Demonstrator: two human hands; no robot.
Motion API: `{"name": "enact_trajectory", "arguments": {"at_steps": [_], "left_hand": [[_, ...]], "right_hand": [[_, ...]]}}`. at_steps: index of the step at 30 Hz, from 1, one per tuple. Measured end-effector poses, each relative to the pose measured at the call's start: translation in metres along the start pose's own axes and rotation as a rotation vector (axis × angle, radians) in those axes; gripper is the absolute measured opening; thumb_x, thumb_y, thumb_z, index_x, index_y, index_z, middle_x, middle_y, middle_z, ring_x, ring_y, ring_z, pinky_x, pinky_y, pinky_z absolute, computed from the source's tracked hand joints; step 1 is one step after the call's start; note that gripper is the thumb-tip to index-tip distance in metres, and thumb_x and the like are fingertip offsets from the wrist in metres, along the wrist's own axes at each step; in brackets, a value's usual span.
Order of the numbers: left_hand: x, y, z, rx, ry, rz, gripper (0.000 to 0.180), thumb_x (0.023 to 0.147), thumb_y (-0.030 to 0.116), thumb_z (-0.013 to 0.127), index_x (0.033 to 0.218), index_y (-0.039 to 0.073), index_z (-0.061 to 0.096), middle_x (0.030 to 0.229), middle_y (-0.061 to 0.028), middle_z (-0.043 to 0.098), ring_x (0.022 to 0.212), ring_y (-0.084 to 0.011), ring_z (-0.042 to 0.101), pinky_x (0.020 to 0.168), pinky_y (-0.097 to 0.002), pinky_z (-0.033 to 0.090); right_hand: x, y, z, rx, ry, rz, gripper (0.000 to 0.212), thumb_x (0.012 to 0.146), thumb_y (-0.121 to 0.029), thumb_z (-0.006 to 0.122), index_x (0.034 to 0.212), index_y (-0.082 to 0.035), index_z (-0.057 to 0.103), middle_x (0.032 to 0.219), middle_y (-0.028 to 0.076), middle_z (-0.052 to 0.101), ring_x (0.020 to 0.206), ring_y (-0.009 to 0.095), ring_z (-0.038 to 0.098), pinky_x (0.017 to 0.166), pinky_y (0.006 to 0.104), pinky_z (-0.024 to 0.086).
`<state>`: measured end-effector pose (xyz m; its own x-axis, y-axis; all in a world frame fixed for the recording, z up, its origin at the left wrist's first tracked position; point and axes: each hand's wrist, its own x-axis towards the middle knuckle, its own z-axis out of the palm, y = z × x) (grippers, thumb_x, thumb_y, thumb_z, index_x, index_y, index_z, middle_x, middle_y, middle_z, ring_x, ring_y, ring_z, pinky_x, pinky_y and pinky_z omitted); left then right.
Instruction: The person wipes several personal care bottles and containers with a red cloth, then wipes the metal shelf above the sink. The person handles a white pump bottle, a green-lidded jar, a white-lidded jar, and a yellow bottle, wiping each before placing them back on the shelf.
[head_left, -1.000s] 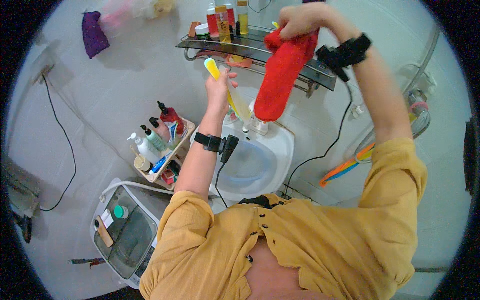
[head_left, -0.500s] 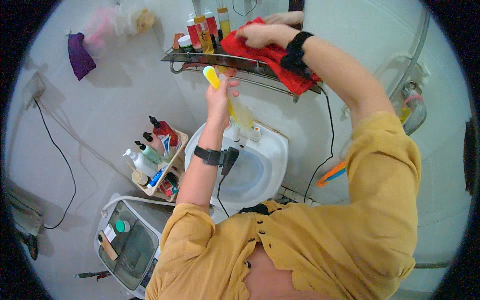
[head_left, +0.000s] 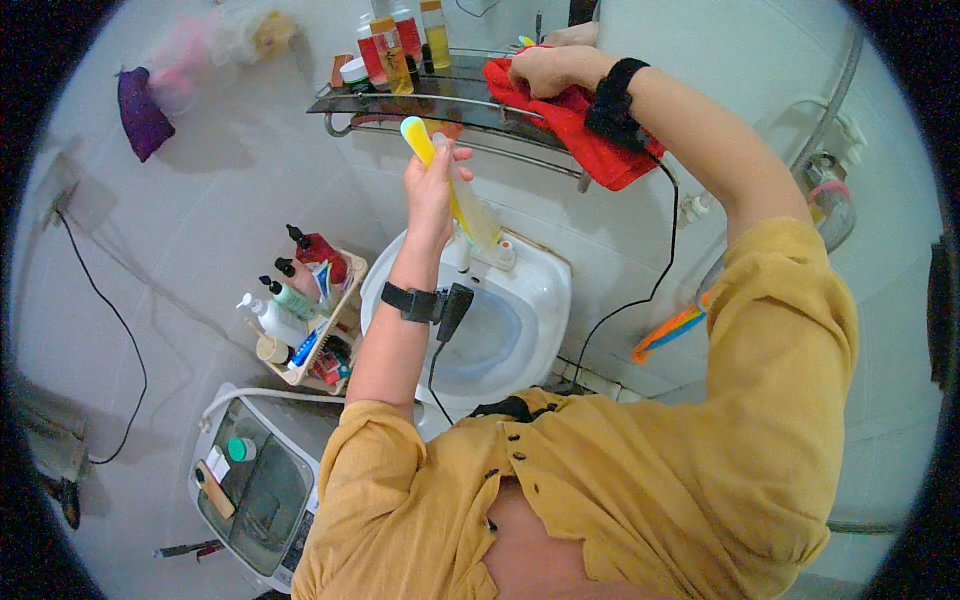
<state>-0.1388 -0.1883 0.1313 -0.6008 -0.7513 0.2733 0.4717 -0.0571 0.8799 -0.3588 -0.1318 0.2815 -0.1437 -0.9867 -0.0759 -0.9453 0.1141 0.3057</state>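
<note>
Head view: a mustard-yellow shirt [head_left: 640, 470] fills the lower part, its sleeves rolled up on both arms. Beyond it is a white washbasin [head_left: 562, 300] with a tap at its far edge. To the left stands a top-loading washing machine [head_left: 268, 485] with a see-through lid. Above the basin, a dark glass shelf [head_left: 455, 88] with a metal rail is fixed to the wall. A beige rack [head_left: 350, 284] of pump bottles and tubes sits left of the basin. At the shelf's right part lies a red cloth [head_left: 600, 150], bunched and draping over the front rail. The right hand [head_left: 545, 72] has its fingers curled closed on this cloth. The left hand [head_left: 430, 190], above the basin's far edge, is closed around a long yellow item [head_left: 417, 140]; whether its translucent lower part touches the tap, I cannot tell. Amber bottle [head_left: 391, 60] and white-lidded jar [head_left: 354, 72] stand on the shelf's left part.
</note>
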Motion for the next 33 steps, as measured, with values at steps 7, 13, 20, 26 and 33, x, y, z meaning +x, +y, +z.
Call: {"name": "enact_trajectory", "arguments": {"at_steps": [7, 13, 20, 26, 33], "left_hand": [[0.006, -0.007, 0.025, -0.028, -0.073, 0.024, 0.022, 0.098, 0.023, 0.053, 0.109, 0.004, 0.054, 0.094, -0.0112, 0.067, 0.067, -0.0132, 0.057, 0.067, -0.0287, 0.046], [0.011, -0.013, 0.034, -0.029, -0.088, 0.014, 0.020, 0.098, 0.020, 0.050, 0.109, 0.004, 0.053, 0.093, -0.0113, 0.066, 0.067, -0.0138, 0.058, 0.066, -0.0295, 0.046], [0.010, -0.017, 0.032, 0.000, -0.044, 0.003, 0.022, 0.098, 0.021, 0.053, 0.111, 0.003, 0.054, 0.096, -0.0123, 0.066, 0.070, -0.0145, 0.059, 0.068, -0.0310, 0.049], [0.009, -0.020, 0.034, 0.021, -0.035, 0.012, 0.023, 0.097, 0.021, 0.055, 0.112, 0.004, 0.054, 0.097, -0.0124, 0.066, 0.069, -0.0148, 0.060, 0.069, -0.0315, 0.051], [0.004, -0.015, 0.040, 0.032, 0.005, 0.034, 0.020, 0.098, 0.021, 0.051, 0.110, 0.005, 0.053, 0.093, -0.0112, 0.067, 0.066, -0.0134, 0.059, 0.064, -0.0298, 0.048]], "right_hand": [[-0.029, 0.023, 0.009, 0.148, 0.013, -0.112, 0.026, 0.074, -0.008, 0.058, 0.098, -0.007, 0.069, 0.090, 0.011, 0.070, 0.085, 0.030, 0.065, 0.071, 0.0424, 0.051], [-0.045, 0.031, 0.002, 0.426, -0.210, -0.088, 0.019, 0.078, -0.005, 0.059, 0.095, -0.005, 0.066, 0.087, 0.003, 0.068, 0.080, 0.019, 0.060, 0.072, 0.0364, 0.049], [-0.042, 0.024, 0.013, 0.668, 0.036, -0.197, 0.035, 0.083, -0.001, 0.059, 0.115, -0.011, 0.068, 0.110, 0.005, 0.065, 0.099, 0.019, 0.057, 0.090, 0.0320, 0.045], [-0.026, 0.026, 0.013, 0.512, -0.102, -0.245, 0.034, 0.083, 0.000, 0.060, 0.114, -0.012, 0.068, 0.107, 0.004, 0.066, 0.098, 0.020, 0.058, 0.088, 0.0333, 0.046], [-0.025, 0.030, 0.003, 0.200, -0.167, -0.089, 0.024, 0.077, 0.000, 0.061, 0.097, -0.008, 0.070, 0.089, 0.007, 0.070, 0.090, 0.024, 0.063, 0.076, 0.0393, 0.050]]}}
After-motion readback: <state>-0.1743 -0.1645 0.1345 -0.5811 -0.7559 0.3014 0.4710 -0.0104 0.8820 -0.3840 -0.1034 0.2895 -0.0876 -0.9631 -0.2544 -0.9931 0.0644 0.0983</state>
